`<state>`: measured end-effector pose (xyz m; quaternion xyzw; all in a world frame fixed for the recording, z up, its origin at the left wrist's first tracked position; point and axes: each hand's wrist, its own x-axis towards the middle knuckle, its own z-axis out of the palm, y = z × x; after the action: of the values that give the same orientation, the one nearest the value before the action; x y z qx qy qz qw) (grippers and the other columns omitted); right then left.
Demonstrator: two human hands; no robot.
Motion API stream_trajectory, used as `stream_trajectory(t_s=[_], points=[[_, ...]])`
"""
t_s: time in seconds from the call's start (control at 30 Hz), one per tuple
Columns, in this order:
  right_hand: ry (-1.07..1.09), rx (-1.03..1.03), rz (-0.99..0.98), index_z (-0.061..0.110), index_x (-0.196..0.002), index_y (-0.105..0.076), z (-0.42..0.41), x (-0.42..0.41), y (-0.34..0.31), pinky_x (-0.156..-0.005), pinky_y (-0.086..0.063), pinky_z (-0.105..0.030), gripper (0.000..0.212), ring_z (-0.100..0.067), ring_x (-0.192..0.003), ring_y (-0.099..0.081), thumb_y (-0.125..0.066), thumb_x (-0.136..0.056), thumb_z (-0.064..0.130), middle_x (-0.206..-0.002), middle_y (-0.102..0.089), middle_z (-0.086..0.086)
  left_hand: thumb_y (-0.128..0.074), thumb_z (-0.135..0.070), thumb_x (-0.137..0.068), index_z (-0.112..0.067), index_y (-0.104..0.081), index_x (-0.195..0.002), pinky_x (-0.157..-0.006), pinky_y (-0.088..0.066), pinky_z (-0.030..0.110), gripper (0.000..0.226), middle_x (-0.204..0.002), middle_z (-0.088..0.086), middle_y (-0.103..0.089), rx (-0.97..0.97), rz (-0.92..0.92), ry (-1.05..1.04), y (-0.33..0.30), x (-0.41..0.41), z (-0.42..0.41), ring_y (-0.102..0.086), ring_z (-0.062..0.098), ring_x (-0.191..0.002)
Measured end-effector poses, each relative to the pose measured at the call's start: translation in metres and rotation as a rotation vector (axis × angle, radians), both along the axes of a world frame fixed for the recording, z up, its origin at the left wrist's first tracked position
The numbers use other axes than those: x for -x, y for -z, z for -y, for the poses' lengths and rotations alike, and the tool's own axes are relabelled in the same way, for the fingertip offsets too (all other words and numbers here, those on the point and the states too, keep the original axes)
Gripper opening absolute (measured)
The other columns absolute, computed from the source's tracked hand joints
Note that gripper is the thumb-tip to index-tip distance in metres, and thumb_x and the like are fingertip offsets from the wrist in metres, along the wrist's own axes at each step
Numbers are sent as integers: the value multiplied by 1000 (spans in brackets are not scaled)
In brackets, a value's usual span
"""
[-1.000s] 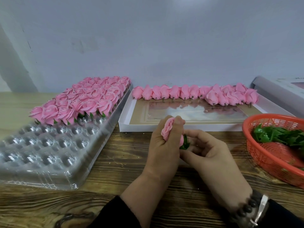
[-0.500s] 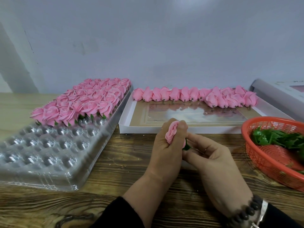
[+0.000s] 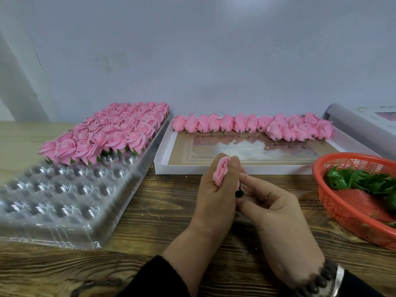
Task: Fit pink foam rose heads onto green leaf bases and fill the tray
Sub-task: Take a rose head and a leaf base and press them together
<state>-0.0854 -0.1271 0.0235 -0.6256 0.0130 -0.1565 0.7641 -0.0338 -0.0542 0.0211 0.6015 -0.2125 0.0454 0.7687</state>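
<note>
— Gripping what, was the left hand (image 3: pixel 211 202) seen?
— Pink rose head (image 3: pixel 220 172) was pinched betw. thumb & curled fingers, just in front of the white box (image 3: pixel 214 169).
— And the right hand (image 3: pixel 276 213)?
— Green leaf base (image 3: pixel 239 192) was pinched at fingertips, pressed under the rose. Clear tray (image 3: pixel 64 202), part-filled, was left of the box; red basket (image 3: pixel 351 209) to its right.

You're looking at a wooden table (image 3: pixel 150 221) filling the lower view, with a pale wall (image 3: pixel 214 61) standing behind at 12 o'clock. A shallow white box (image 3: pixel 182 170) is lying at 1 o'clock and a red mesh basket (image 3: pixel 342 211) is sitting at 3 o'clock. A pale roll (image 3: pixel 353 123) is resting at 2 o'clock. A bead bracelet (image 3: pixel 321 281) is showing at 5 o'clock.
</note>
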Motion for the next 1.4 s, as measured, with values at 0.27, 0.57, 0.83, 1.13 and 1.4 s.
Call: stream_trajectory(t_s=[0.27,0.57,0.83,1.13,1.4], points=[[62,37,23,22,-96,-72,3,-2,-1,-49,-40,-15,43,-13,-53,-38,-58,-79,-14,-57,-43,-17,-51,-38,-85,-10,-58,-70,-61,-49,22,32,-77,9,-56,157,-169,27,1,2,3,-55,14,-69],[42,24,19,12,-103,-68,1,-1,-7,-59,-45,-8,43,0,-52,-46,-54,-79,-20,-54,-53,5,-50,-32,-88,-26,-57,-56,-66,-52,19,33,-82,4,-64,167,-182,26,4,-6,1,-60,7,-72],[2,-9,23,20,-98,-68,-4,2,-7,-80,-54,-29,51,-8,-77,-67,-45,-82,-23,-81,-74,3,-54,-40,-87,-8,-51,-72,-51,-44,20,35,-63,2,-48,117,-101,39,6,0,7,-48,12,-58],[152,460,56,31,-94,-59,8,-6,-1,-61,-47,-9,45,-1,-66,-64,-61,-78,-11,-76,-67,9,-46,-30,-94,-12,-57,-86,-61,-51,30,23,-84,14,-62,264,-352,131,2,-2,-1,-60,27,-73],[224,927,92,24,-73,-57,17,-7,6,-62,-41,-22,15,-3,-69,-52,-67,-68,34,-71,-57,11,-48,-34,-86,-11,-60,-81,-59,-57,27,27,-79,7,-65,418,-517,240,-1,0,-2,-64,16,-63]])
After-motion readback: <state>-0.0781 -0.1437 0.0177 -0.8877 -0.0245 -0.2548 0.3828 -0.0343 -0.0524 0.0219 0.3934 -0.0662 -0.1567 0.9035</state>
